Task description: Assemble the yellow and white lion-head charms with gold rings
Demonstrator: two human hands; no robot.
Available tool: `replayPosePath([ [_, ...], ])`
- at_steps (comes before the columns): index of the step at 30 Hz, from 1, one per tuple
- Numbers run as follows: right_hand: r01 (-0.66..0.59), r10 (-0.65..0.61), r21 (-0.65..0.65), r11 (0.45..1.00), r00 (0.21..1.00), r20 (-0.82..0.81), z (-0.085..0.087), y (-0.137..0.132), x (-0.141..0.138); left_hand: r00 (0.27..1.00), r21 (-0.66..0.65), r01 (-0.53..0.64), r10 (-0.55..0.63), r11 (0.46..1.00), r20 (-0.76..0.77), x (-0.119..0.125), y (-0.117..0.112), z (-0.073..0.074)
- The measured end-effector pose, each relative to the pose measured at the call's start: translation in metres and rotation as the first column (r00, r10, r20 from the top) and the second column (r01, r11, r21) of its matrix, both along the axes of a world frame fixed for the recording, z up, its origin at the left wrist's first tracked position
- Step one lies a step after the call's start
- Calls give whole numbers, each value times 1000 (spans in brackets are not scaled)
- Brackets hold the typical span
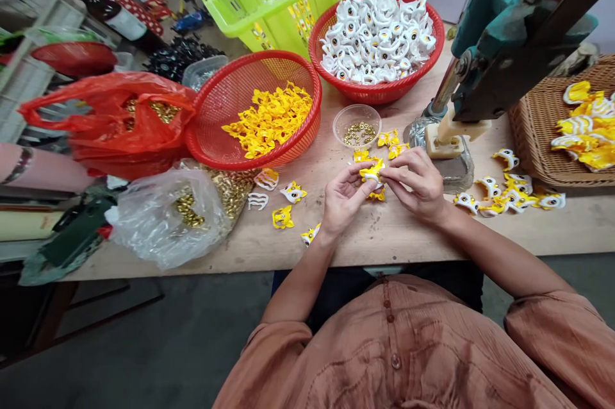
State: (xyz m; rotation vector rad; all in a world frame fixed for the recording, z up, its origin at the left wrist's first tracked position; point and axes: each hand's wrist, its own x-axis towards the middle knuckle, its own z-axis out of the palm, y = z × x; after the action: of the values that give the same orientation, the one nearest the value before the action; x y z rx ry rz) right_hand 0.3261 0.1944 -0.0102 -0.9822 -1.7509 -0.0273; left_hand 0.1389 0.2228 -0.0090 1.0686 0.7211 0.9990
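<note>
Between my hands is a small yellow-and-white plastic animal-face piece (371,172), raised a little over the wooden table. My left hand (343,197) pinches it from the left with thumb and fingers. From the right, my right hand (417,183) has its fingertips closed at the piece's edge; whether a smaller part sits in them I cannot make out. More yellow pieces (388,138) lie just behind my hands. A clear round tub (358,127) of small gold rings stands beyond them. Loose face parts (282,217) are scattered to the left of my left hand.
A teal hand press (500,43) stands at right, near a wicker basket (533,140) and finished-looking faces (514,194). Behind are a red basket of white parts (438,50), a red basket of yellow parts (206,120) and a green crate (283,11). Bags (144,223) of gold pieces sit left.
</note>
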Motion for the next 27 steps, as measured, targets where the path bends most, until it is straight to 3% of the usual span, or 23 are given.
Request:
replayPosePath([
  [10, 26, -27, 16, 1000, 995, 101, -10, 0, 2, 996, 1, -18, 18, 1000, -84, 1, -1, -2],
  [13, 27, -32, 49, 998, 995, 95, -12, 0, 1, 994, 53, -21, 26, 998, -109, 0, -2, -2],
  [16, -1, 1, 13, 1000, 1000, 25, -11, -1, -1, 990, 119, -29, 44, 993, -132, -1, -1, -3],
  [19, -38, 5, -151, 988, 977, -215, -8, -1, -6, 993, 84, -3, 12, 996, -117, -2, -1, -2],
  [21, -155, -3, -303, 940, 887, -462, -7, -1, -9, 994, 67, 21, -13, 998, -106, -2, -1, -1],
  [23, -346, -4, -389, 854, 743, -669, -6, 1, -11, 994, 92, 29, -19, 995, -107, -3, -1, 0],
  [25, -488, -11, -411, 769, 634, -773, -5, 2, -10, 993, 132, 35, -19, 991, -116, -4, 0, 0],
  [27, -539, -33, -435, 721, 600, -799, -4, 2, -9, 992, 163, 48, -28, 985, -124, -5, 1, -1],
])
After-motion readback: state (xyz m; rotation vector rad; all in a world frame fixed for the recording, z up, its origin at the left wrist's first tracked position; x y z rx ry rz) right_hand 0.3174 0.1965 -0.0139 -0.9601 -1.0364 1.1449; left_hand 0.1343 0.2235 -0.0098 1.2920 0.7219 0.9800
